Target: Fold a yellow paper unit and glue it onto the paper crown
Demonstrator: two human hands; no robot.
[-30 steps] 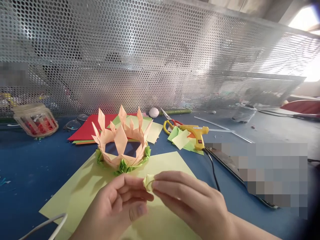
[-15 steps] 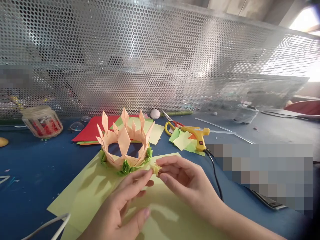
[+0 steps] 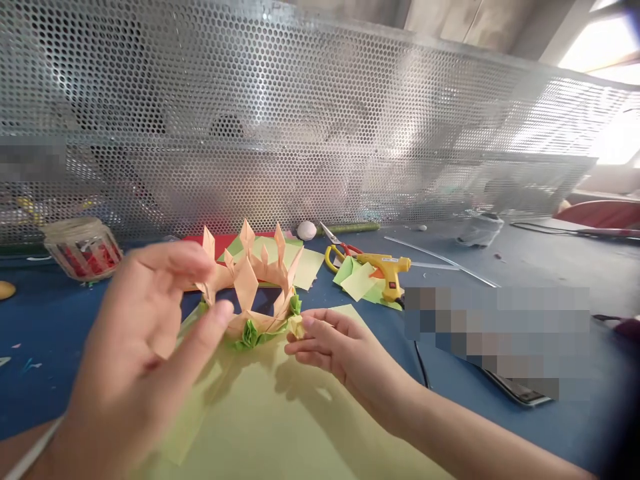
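Note:
A peach folded-paper crown (image 3: 246,285) with pointed tips stands on pale yellow-green paper sheets (image 3: 280,407). Green crumpled paper leaves (image 3: 249,333) trim its lower edge. Between thumb and fingers, my right hand (image 3: 345,347) pinches a small folded yellow paper piece (image 3: 297,326) at the crown's front right edge, close to a green leaf. My left hand (image 3: 145,340) is raised at the crown's left side, thumb and fingers apart, hiding part of that side. Whether its fingertips touch the crown I cannot tell.
A yellow glue gun (image 3: 393,268) with a black cord lies right of the crown, beside scissors (image 3: 336,248) and green paper squares (image 3: 359,280). A glass jar (image 3: 83,250) stands at the left. Behind runs a perforated metal screen (image 3: 300,120). A phone (image 3: 520,390) is partly blurred out.
My left hand has let go of the yellow piece and moved up and left to the crown's side. My right hand has brought the piece slightly left, against the crown's edge.

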